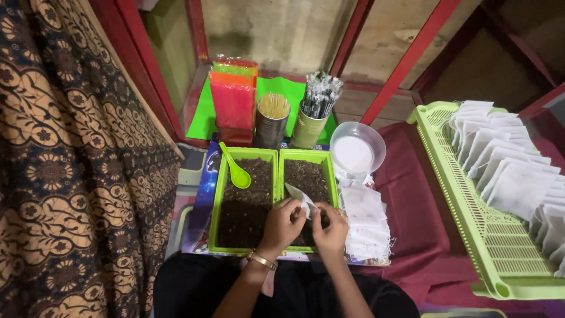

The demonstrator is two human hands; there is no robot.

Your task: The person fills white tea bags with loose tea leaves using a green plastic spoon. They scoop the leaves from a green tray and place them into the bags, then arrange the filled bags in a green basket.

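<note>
My left hand (282, 224) and my right hand (331, 228) meet over the right green tray (336, 188) of dark loose material. Together they pinch a small white paper sachet (300, 197), its upper corner tilted up to the left. A gold bracelet sits on my left wrist. The left green tray (220, 200) holds the same dark material, with a green plastic spoon (236, 169) lying in its far end. A stack of empty white sachets (366, 221) lies just right of the trays.
A clear bowl of white powder (356, 152) stands behind the stack. Two tins of sticks and wrapped straws (321, 97) and coloured packets (233, 100) stand at the back. A light green basket (471, 224) at right holds several white sachets. Patterned cloth hangs left.
</note>
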